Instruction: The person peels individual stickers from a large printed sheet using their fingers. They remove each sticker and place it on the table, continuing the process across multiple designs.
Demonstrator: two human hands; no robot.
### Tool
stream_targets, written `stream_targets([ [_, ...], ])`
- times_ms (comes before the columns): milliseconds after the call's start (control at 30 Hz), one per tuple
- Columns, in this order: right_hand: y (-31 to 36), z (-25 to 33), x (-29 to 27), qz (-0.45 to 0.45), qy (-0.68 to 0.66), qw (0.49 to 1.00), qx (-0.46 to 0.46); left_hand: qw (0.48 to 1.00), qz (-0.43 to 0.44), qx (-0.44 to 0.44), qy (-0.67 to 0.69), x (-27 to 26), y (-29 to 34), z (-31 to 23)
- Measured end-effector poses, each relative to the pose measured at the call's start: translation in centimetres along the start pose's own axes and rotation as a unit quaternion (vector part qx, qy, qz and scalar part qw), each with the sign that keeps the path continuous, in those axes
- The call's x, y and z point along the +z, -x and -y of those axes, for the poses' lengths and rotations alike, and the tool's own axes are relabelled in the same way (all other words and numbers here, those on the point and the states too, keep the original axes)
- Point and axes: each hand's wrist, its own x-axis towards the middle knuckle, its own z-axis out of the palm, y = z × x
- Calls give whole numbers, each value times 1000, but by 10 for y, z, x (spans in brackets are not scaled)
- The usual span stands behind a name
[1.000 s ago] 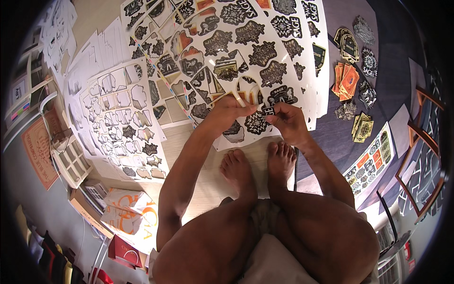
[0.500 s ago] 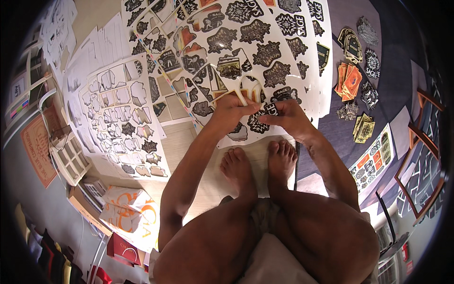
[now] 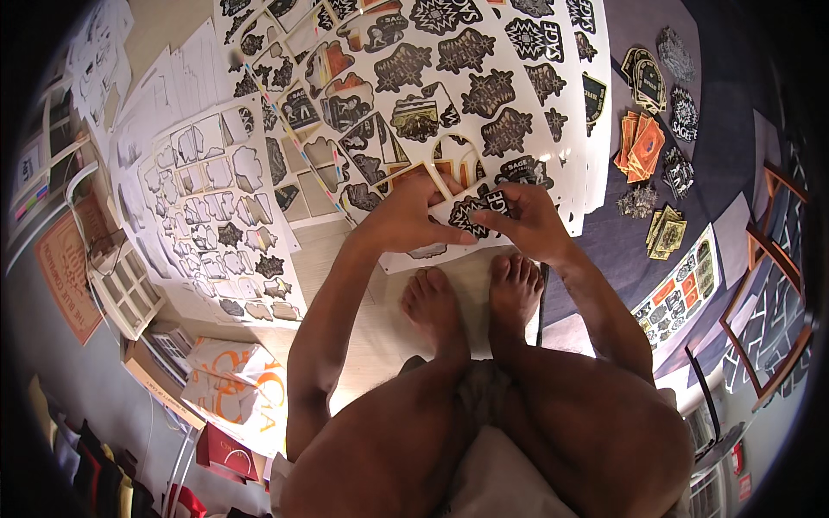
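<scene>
A black-and-white sticker [image 3: 466, 217] is being gripped between the thumb and fingers of the right hand [image 3: 535, 220], near the lower edge of a printed sheet [image 3: 446, 79]; the thumb is being laid across its face, while the fingertips behind are being partly hidden; whether the sticker is being held free of the sheet cannot be told; the left hand [image 3: 401, 216] is being placed on the sticker's other side, its thumb being stretched out just beneath it; its fingers are being partly covered by a strip of the sheet, and whether they are being closed on the paper cannot be told; a cut-out sheet [image 3: 275, 207] is being seen farther left; on the right, orange cards [image 3: 642, 147], gold cards [image 3: 665, 231], arched stickers [image 3: 645, 82] and a silver pile [image 3: 676, 56] are being borne by a dark surface [image 3: 596, 276], with a smaller sheet [image 3: 682, 285] being shown nearer the person; two bare feet [image 3: 432, 311] are being seen just below the hands.
</scene>
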Motion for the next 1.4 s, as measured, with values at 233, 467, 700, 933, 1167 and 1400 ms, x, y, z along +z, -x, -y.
stream_targets([
  [233, 0, -2, 3, -40, 73, 995, -61, 991, -58, 84, -83, 8, 2, -2],
  [467, -1, -22, 14, -90, -24, 995, -27, 994, -24, 14, -107, 4, -1, 7],
  [700, 17, -11, 20, -141, -78, 986, 32, 964, -47, 134, -224, 5, -3, 10],
  [933, 11, -8, 23, -150, -35, 988, -10, 972, -35, 70, -224, 2, -4, 4],
  [1167, 14, -4, 24, -147, -167, 975, 23, 969, -36, 82, -231, 3, -4, 3],
  [1400, 17, -16, 29, -186, -88, 979, -6, 959, -58, 101, -257, 4, -3, 0],
])
